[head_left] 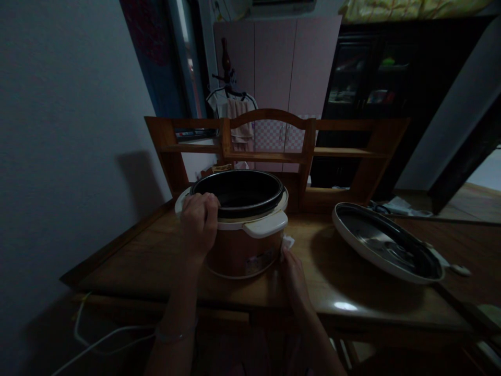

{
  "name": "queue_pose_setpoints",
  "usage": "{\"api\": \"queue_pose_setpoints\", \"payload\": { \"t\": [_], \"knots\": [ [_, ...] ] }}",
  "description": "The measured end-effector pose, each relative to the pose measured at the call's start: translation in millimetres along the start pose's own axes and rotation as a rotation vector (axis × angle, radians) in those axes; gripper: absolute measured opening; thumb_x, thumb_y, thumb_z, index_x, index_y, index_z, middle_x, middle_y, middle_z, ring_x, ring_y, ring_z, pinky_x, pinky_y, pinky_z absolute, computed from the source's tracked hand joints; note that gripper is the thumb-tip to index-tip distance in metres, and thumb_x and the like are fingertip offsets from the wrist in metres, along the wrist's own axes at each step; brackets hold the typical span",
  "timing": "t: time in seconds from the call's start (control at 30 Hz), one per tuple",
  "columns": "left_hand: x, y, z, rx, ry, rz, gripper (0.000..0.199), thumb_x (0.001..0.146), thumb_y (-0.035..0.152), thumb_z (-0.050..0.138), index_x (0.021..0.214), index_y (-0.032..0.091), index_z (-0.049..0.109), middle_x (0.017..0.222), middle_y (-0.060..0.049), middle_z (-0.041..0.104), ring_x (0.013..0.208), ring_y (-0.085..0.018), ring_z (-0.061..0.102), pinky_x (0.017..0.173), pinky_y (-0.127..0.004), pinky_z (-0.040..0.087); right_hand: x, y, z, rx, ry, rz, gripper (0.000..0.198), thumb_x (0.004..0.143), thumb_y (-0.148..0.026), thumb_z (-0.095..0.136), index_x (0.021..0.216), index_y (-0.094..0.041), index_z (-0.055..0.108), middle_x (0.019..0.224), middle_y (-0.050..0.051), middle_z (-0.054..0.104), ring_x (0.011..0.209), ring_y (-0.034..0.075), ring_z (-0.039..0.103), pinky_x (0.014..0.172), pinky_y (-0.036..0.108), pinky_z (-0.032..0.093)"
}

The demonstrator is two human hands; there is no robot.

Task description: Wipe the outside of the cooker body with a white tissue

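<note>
A rice cooker with a brown body and white rim stands on the wooden desk, its top uncovered. The black inner pot sits in its opening. My left hand is closed over the near-left rim of the cooker; the fingertips are hidden on the inner side. Low on the cooker's right side, my right hand pinches a white tissue against the body. A white handle juts out at the front between my hands.
The round lid lies inner face up on the desk's right side. A wooden shelf rack rises along the back edge. White cords hang at the lower left, and a pale spoon-like thing lies beyond the lid.
</note>
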State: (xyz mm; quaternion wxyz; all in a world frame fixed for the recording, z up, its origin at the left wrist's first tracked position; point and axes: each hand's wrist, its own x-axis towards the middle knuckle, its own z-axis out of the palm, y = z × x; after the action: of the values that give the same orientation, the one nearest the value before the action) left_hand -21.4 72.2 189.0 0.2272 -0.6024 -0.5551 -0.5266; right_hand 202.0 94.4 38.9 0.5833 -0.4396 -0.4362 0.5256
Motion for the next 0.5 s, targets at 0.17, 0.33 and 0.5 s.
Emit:
{"api": "queue_pose_setpoints", "payload": {
  "t": [0.17, 0.33, 0.5],
  "knots": [
    [0.2, -0.2, 0.4, -0.008, 0.006, -0.005, 0.036, 0.1, 0.033, 0.029, 0.071, 0.024, 0.049, 0.072, -0.002, 0.053, 0.076, -0.019, 0.05, 0.081, -0.036, 0.037, -12.4, 5.3, -0.5, -0.016, 0.022, 0.027, 0.045, 0.078, -0.062, 0.064, 0.103, -0.026, 0.076, 0.108, 0.002, 0.075, 0.124, 0.031, 0.056, 0.107, 0.044, 0.04],
    [0.3, -0.8, 0.2, -0.016, 0.0, 0.0, 0.035, 0.1, 0.032, 0.03, 0.071, 0.023, 0.048, 0.07, -0.001, 0.051, 0.075, -0.018, 0.049, 0.078, -0.035, 0.036, -26.1, 8.2, 0.2, -0.045, 0.114, 0.076, 0.05, 0.078, -0.061, 0.066, 0.113, -0.027, 0.072, 0.126, 0.002, 0.068, 0.132, 0.03, 0.049, 0.113, 0.045, 0.033],
    [0.0, -0.2, 0.4, -0.013, 0.013, 0.005, 0.036, 0.1, 0.032, 0.03, 0.07, 0.023, 0.048, 0.07, -0.001, 0.051, 0.075, -0.018, 0.049, 0.078, -0.036, 0.036, -33.4, 4.2, 3.4, -0.051, 0.116, 0.076, 0.053, 0.075, -0.062, 0.068, 0.116, -0.028, 0.072, 0.134, 0.001, 0.063, 0.135, 0.029, 0.046, 0.116, 0.044, 0.03]
  ]
}}
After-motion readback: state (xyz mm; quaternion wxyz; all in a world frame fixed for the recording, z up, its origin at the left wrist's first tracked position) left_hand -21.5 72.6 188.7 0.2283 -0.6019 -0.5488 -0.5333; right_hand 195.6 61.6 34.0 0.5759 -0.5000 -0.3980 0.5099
